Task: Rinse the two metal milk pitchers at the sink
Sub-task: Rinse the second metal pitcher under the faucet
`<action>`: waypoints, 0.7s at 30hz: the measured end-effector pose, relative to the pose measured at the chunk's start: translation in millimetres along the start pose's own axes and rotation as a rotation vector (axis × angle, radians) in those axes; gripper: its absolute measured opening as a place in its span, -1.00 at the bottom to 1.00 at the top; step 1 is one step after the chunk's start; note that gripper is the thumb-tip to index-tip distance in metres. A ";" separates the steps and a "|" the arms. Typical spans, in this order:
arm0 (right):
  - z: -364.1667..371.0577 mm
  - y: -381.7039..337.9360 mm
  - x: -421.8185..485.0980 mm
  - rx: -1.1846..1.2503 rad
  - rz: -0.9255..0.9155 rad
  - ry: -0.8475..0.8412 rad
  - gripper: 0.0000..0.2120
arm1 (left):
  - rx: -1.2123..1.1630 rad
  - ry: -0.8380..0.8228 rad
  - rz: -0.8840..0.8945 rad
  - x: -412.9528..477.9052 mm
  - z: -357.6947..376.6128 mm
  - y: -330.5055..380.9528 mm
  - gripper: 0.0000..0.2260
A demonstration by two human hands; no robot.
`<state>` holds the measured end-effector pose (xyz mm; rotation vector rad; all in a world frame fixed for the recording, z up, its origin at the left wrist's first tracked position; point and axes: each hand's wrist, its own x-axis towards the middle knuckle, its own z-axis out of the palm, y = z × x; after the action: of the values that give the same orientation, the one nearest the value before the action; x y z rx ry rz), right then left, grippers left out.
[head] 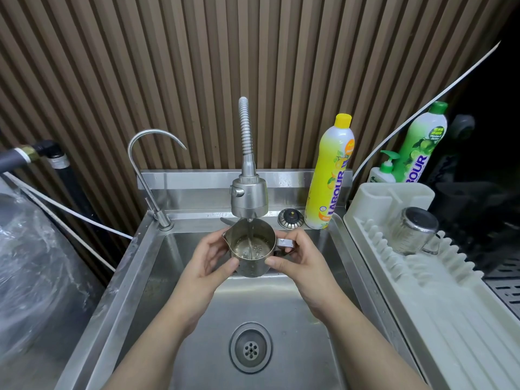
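The first milk pitcher (251, 249) is held upright over the sink (281, 305), directly under the spray faucet (249, 197). A thin stream of water (250, 235) falls into it, and a shallow pool with bubbles covers its bottom. The left hand (209, 260) grasps the body of the pitcher on the spout side, with the thumb in front. The right hand (298, 258) holds it at the handle, with the thumb pressed on the wall.

The second pitcher (415, 233) stands upside down on the drying rack (422, 291), well apart from the sink. I judge that this one is probably already rinsed. So the task seems more than half done. What remains is to swirl, pour out the water and put this pitcher on the rack.
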<state>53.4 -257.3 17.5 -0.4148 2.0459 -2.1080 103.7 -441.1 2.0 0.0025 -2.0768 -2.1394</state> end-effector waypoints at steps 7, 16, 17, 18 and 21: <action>1.0 0.4 -1.4 -0.006 0.001 -0.013 -0.73 | 0.001 -0.002 0.002 -0.5 0.9 -1.8 -0.55; 0.6 3.1 -4.1 -0.001 0.006 -0.032 -0.69 | 0.004 -0.004 -0.028 -3.6 0.6 -7.7 -0.53; 0.8 3.6 -4.2 0.002 0.012 -0.032 -0.69 | 0.006 -0.007 -0.030 -4.0 0.2 -7.9 -0.50; 1.1 4.0 -4.2 0.004 0.015 -0.032 -0.69 | 0.008 -0.008 -0.032 -4.0 0.2 -7.9 -0.49; 1.1 4.2 -4.1 0.011 0.018 -0.035 -0.69 | 0.011 -0.010 -0.037 -3.8 0.0 -7.8 -0.47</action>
<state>57.3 -257.3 13.0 -0.4275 2.0102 -2.0860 106.6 -440.5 -6.2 0.0319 -2.1103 -2.1532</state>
